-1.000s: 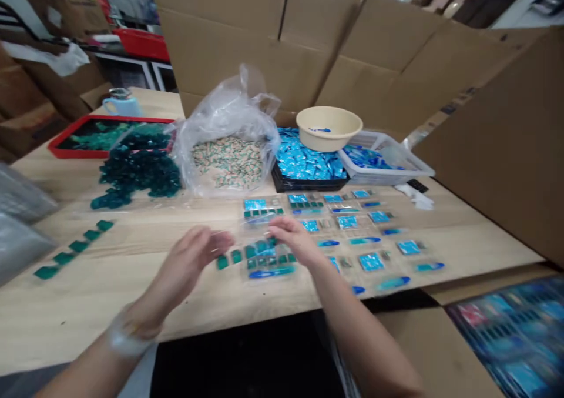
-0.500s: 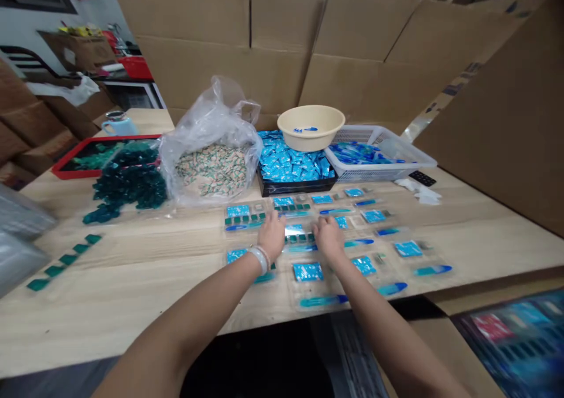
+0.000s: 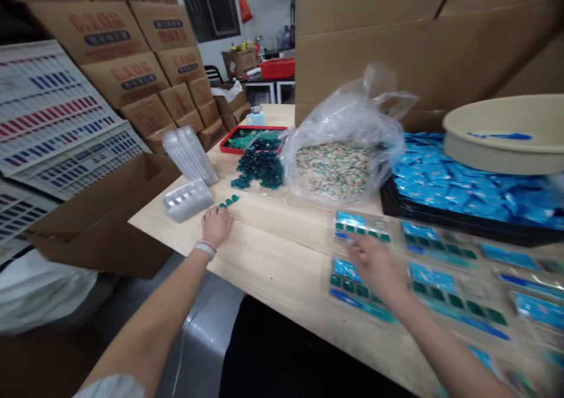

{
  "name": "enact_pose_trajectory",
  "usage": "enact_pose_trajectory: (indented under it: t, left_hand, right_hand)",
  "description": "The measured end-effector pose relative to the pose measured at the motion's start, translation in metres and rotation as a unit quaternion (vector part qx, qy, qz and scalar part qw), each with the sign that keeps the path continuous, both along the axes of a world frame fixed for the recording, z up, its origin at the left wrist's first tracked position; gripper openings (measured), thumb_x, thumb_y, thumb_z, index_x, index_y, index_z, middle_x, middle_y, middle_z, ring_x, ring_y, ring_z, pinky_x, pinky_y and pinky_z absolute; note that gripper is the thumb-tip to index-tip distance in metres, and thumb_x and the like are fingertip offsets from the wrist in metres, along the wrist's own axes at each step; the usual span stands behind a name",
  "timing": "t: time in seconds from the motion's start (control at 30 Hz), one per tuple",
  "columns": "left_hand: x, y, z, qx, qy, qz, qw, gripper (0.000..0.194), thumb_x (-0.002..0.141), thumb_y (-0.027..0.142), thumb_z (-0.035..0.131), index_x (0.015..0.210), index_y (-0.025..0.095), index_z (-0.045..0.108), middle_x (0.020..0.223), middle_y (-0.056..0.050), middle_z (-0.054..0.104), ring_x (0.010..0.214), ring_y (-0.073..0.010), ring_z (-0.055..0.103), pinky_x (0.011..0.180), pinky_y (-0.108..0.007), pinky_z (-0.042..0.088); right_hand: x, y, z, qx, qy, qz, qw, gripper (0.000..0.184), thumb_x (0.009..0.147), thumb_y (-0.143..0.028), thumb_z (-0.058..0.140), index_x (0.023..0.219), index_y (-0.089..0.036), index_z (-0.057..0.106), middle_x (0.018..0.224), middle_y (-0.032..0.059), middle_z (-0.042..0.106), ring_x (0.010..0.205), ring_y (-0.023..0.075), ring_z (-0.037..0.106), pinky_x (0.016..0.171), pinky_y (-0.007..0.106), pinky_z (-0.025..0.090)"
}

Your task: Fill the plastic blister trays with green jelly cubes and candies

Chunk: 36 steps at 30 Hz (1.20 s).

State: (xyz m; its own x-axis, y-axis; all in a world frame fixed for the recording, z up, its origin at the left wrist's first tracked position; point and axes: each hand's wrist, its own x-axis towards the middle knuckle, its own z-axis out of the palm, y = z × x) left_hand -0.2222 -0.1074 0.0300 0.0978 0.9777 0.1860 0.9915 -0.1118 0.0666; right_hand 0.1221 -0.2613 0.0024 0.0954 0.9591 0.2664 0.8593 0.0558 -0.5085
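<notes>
My left hand (image 3: 217,224) is at the left part of the table, fingers curled down over the near end of a row of small dark green squares (image 3: 229,201). The hand covers part of that row. My right hand (image 3: 376,263), smeared by motion, hangs over the clear plastic trays at the right; its fingers are hard to read. A tray (image 3: 348,283) beside it holds a blue packet, several green squares and a blue pen-shaped piece. Another filled tray (image 3: 458,295) lies to its right.
Clear plastic trays (image 3: 187,200) are stacked at the table's left edge. Behind are a dark green heap (image 3: 259,166), a red tray (image 3: 227,146), a bag of small wrapped pieces (image 3: 335,169), a black tray of blue packets (image 3: 467,189) and a cream basin (image 3: 497,148). Cardboard boxes (image 3: 136,80) stand left.
The view has swung left. My left hand has moved from the filled trays to the green row at the left. My right hand has shifted left over the trays.
</notes>
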Motion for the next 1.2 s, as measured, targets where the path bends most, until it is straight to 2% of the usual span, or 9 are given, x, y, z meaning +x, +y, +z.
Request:
enact_pose_trajectory:
  t: [0.1,0.2,0.37,0.57,0.7,0.83,0.97,1.07,1.2]
  left_hand:
    - [-0.045,-0.01,-0.016,-0.013,0.021,-0.055,0.998,0.021,0.077,0.028,0.048,0.085,0.013,0.059,0.122,-0.015,0.044,0.116,-0.0297,0.035,0.096,-0.046,0.031]
    - [-0.047,-0.041,-0.028,-0.008,-0.008,-0.156,0.988,0.021,0.081,0.025,0.041,0.074,0.014,0.058,0.122,-0.013,0.046,0.12,-0.0256,0.033,0.1,-0.044,0.029]
    - [-0.057,-0.086,-0.009,-0.074,-0.146,-0.292,0.942,0.018,0.082,0.028,0.038,0.082,0.019,0.053,0.119,-0.007,0.051,0.117,-0.0199,0.04,0.097,-0.041,0.037]
    - [-0.065,-0.077,-0.005,-0.119,-0.207,-0.312,0.92,0.032,0.071,0.045,0.047,0.103,0.038,0.043,0.121,0.013,0.049,0.104,-0.0213,0.05,0.09,-0.048,0.04]
    - [-0.003,-0.094,0.019,-0.155,-0.236,-0.316,0.906,0.026,0.073,0.045,0.043,0.097,0.039,0.049,0.106,0.012,0.058,0.094,-0.0226,0.055,0.082,-0.045,0.046]
    - [0.126,-0.156,0.047,-0.292,-0.327,-0.366,0.821,0.019,0.075,0.034,0.049,0.088,0.025,0.058,0.089,0.0,0.064,0.081,-0.0177,0.06,0.07,-0.029,0.05]
    - [0.266,-0.209,0.018,-0.432,-0.451,-0.331,0.707,0.014,0.075,0.025,0.047,0.083,0.016,0.055,0.077,-0.004,0.063,0.072,-0.0169,0.061,0.063,-0.029,0.05]
    - [0.321,-0.229,-0.014,-0.405,-0.423,-0.317,0.746,0.027,0.07,0.016,0.052,0.096,0.012,0.054,0.091,-0.011,0.061,0.085,-0.0209,0.059,0.077,-0.036,0.047]
    - [0.32,-0.243,-0.024,-0.291,-0.341,-0.365,0.816,0.045,0.067,0.013,0.053,0.112,0.008,0.048,0.123,-0.019,0.041,0.119,-0.0275,0.035,0.1,-0.04,0.028]
  right_hand:
    - [-0.107,0.052,0.016,-0.033,0.017,0.205,0.978,0.029,0.082,-0.024,0.041,0.107,-0.017,0.055,0.095,0.0083,0.058,0.088,0.0188,0.053,0.078,0.03,0.043]
    - [-0.167,0.082,0.015,-0.063,-0.034,0.237,0.969,0.046,0.074,-0.018,0.054,0.119,-0.019,0.046,0.117,0.011,0.05,0.102,0.0246,0.046,0.085,0.038,0.039]
    - [-0.169,0.075,0.008,-0.041,0.007,0.272,0.962,0.026,0.077,-0.014,0.05,0.102,-0.02,0.056,0.12,0.0056,0.05,0.104,0.0197,0.046,0.089,0.034,0.036]
    - [-0.146,0.044,0.019,-0.034,0.118,0.193,0.974,0.01,0.083,-0.024,0.047,0.081,-0.019,0.055,0.097,0.0022,0.058,0.094,0.011,0.051,0.078,0.02,0.04]
    - [-0.094,-0.012,0.043,-0.02,0.161,0.083,0.983,0.011,0.084,-0.027,0.045,0.082,-0.019,0.053,0.091,0.0019,0.057,0.087,0.0117,0.053,0.074,0.022,0.04]
    - [-0.004,-0.115,0.056,-0.025,0.225,-0.073,0.971,0.013,0.083,-0.027,0.043,0.08,-0.018,0.052,0.078,0.0012,0.056,0.074,0.0122,0.053,0.068,0.023,0.04]
    - [0.083,-0.195,0.034,-0.077,0.183,-0.303,0.932,0.017,0.081,-0.029,0.042,0.082,-0.016,0.053,0.076,0.0034,0.059,0.073,0.0157,0.055,0.068,0.026,0.04]
    - [0.114,-0.214,0.012,-0.194,0.081,-0.412,0.887,0.022,0.082,-0.029,0.039,0.087,-0.015,0.055,0.076,0.0076,0.062,0.076,0.0197,0.057,0.066,0.029,0.039]
    - [0.112,-0.207,-0.002,-0.266,-0.032,-0.439,0.858,0.026,0.085,-0.029,0.035,0.092,-0.014,0.056,0.086,0.0133,0.062,0.08,0.0231,0.058,0.064,0.031,0.039]
